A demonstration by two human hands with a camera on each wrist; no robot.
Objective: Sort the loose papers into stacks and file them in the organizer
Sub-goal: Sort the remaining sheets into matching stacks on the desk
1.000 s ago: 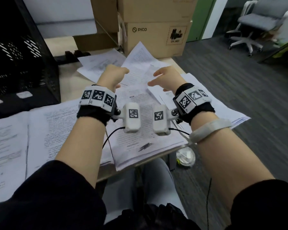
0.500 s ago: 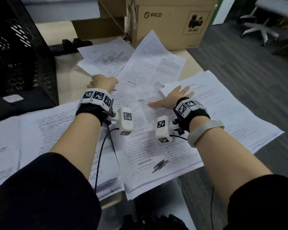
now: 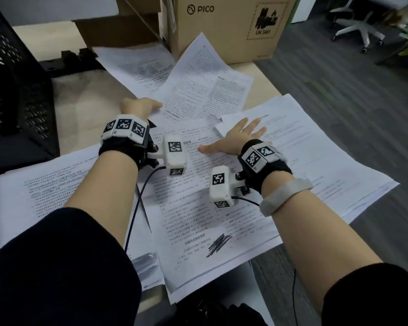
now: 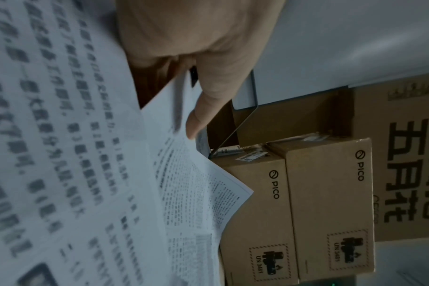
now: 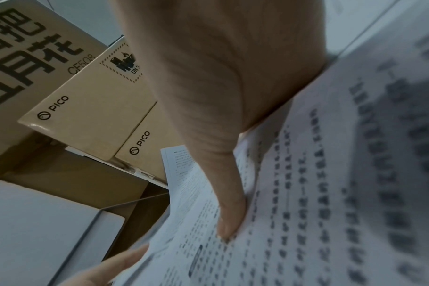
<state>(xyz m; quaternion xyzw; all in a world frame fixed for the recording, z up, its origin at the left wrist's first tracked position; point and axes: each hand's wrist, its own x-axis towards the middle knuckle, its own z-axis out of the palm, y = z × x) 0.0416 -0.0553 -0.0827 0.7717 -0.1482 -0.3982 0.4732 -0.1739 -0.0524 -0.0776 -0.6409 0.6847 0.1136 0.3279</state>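
Lying all over a pale wooden bench [image 3: 85, 100] are loose white papers [image 3: 198, 95] full of small black print. They overlap and point different ways. Some stick out past the near edge of the bench, and some hang over its right edge above the gray floor [image 3: 353, 95]. At the back, a brown PICO box [image 3: 224, 27] stands right against the far papers. A black mesh organizer [image 3: 12, 95] stands at the left side of the bench, apart from the middle papers. A bare strip of bench shows between the organizer and the papers. A white chair base [image 3: 358, 31] stands far off on the floor.

The right hand [image 3: 236, 140] lies flat on the middle sheet [image 3: 198, 208], with straight, spread fingers [image 5: 230, 218] pressing down and holding nothing. That sheet has a black scribble near its bottom edge. The left hand [image 3: 139, 107] is at the left edge of a tilted sheet [image 4: 194, 183]. Its thumb rests on top of the sheet's raised corner, and its other fingers cannot be seen, so I cannot tell if it is really holding the sheet.
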